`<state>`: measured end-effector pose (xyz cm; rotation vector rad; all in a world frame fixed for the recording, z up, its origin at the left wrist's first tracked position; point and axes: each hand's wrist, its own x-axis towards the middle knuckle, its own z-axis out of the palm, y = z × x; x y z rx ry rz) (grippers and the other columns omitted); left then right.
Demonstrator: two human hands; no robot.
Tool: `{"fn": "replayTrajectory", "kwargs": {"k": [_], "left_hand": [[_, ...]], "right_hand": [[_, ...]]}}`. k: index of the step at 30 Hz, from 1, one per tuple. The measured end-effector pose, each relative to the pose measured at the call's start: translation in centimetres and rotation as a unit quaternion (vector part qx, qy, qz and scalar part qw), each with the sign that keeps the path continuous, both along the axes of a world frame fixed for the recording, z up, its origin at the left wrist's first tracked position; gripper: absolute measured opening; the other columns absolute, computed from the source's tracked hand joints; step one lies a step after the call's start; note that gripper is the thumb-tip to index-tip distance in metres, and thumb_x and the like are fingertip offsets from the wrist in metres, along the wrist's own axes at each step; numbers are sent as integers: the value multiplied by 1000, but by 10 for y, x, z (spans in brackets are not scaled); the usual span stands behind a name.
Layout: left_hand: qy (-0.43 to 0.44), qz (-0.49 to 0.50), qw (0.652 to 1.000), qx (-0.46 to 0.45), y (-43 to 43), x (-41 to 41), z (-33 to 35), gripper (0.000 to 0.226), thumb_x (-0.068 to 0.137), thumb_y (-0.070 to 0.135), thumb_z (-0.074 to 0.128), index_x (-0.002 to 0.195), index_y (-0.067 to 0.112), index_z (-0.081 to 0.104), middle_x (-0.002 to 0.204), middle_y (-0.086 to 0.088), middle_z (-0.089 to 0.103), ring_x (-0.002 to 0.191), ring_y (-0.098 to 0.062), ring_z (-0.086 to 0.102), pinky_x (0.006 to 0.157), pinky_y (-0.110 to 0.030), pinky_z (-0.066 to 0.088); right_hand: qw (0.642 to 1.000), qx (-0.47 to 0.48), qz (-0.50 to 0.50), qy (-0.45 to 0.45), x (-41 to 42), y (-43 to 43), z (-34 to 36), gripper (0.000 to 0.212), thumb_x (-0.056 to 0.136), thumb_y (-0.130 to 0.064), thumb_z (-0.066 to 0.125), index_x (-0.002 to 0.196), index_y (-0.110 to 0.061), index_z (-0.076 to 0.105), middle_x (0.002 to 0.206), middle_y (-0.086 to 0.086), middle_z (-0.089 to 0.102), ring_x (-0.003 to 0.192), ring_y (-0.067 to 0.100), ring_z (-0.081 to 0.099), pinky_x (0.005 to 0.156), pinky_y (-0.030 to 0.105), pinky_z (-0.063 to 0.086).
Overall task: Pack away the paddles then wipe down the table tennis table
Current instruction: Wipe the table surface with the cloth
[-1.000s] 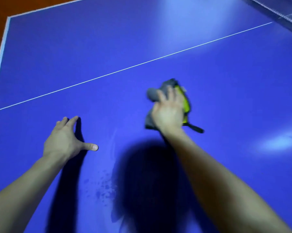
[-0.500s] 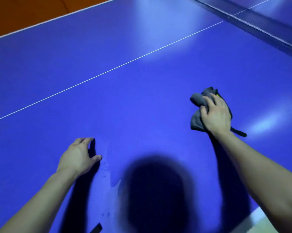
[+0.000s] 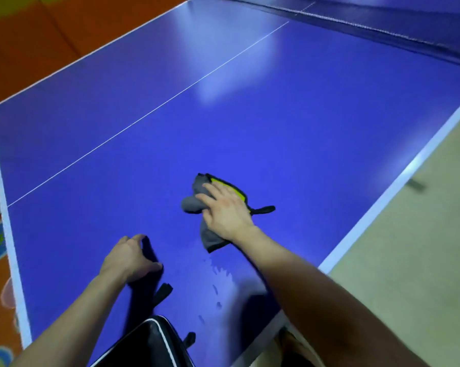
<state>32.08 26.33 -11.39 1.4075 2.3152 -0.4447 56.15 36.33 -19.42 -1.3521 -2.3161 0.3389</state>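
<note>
Hands well apart: right hand (image 3: 224, 211) presses flat on the grey cloth (image 3: 193, 204) lying mid-way across the bench (image 3: 289, 133), left hand (image 3: 128, 256) props on fingertips, holding nothing; cloth judged light, soft, quick to bunch, best held under a spread palm.

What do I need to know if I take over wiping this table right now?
Right hand presses the grey cloth on the blue table.
Left hand rests on the table, holding nothing.
Black case lies at the near edge; no paddles in sight.
Wet streaks show beside the case; the rest, up to the net, looks unwiped.
</note>
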Motion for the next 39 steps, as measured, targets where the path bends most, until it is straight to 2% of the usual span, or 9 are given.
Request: {"fn": "replayTrajectory", "kwargs": {"k": [5, 8, 16, 19, 22, 26, 30, 34, 39], "left_hand": [[23, -36, 999, 23, -8, 3, -9, 101, 55, 65, 89, 142, 29, 54, 128, -5, 51, 120, -31, 63, 95, -44, 58], [15, -41, 998, 42, -18, -1, -16, 106, 68, 65, 88, 157, 28, 44, 151, -9, 44, 139, -34, 49, 105, -47, 53], [8, -52, 998, 29, -17, -3, -10, 106, 73, 71, 85, 159, 27, 40, 150, -9, 41, 142, -34, 45, 106, -49, 52], [5, -61, 998, 30, -19, -1, -9, 98, 76, 70, 83, 154, 28, 43, 147, -7, 41, 142, -33, 43, 101, -49, 53], [5, -67, 997, 37, -20, 0, -12, 90, 78, 70, 82, 148, 27, 45, 145, -7, 41, 141, -33, 41, 96, -49, 53], [9, -73, 996, 43, -21, -3, -19, 91, 79, 70, 81, 149, 27, 42, 146, -7, 40, 142, -32, 39, 93, -50, 51], [17, -82, 996, 44, -19, -4, -22, 96, 79, 71, 80, 153, 26, 39, 146, -7, 38, 142, -33, 37, 94, -51, 52], [-20, -68, 997, 37, -24, -6, -13, 100, 80, 73, 77, 159, 30, 35, 158, -6, 34, 149, -32, 33, 103, -50, 49], [-201, -22, 976, 85, -91, -25, 22, 114, 75, 89, 62, 167, 29, 32, 174, -3, 29, 161, -20, 24, 129, -44, 29]], "right_hand": [[947, -6, -318, -45, 236, -13, -1, 58, 96, -39, 41, 143, -18, 68, 158, 12, 56, 146, 39, 50, 125, 52, 39], [902, -5, -428, -51, 227, -44, -6, 54, 99, -34, 41, 143, -17, 68, 158, 18, 54, 145, 44, 48, 124, 56, 36], [998, -29, 26, -48, -15, -179, 16, 53, 93, -29, 56, 146, -27, 66, 165, 8, 50, 155, 34, 41, 128, 50, 33], [999, -10, -40, -32, 59, -177, 10, 51, 91, -26, 59, 141, -26, 70, 162, 1, 55, 153, 30, 47, 126, 48, 38], [961, -10, -269, -56, 152, -173, 6, 49, 99, -31, 51, 144, -22, 69, 161, 6, 55, 151, 34, 48, 126, 50, 39], [894, 4, -445, -47, 118, -177, -1, 46, 106, -25, 48, 147, -17, 66, 164, 16, 50, 154, 42, 42, 127, 55, 34], [974, 5, -224, -38, 16, -220, -4, 50, 99, -15, 60, 148, -17, 67, 164, 18, 51, 155, 42, 42, 127, 57, 35], [995, 13, -74, -63, 27, -219, -1, 48, 102, -23, 64, 150, -21, 66, 165, 12, 53, 153, 38, 47, 125, 53, 40], [985, -18, -98, -143, 98, -210, 10, 53, 106, -47, 55, 154, -26, 61, 166, 6, 50, 155, 33, 42, 122, 50, 39]]}}
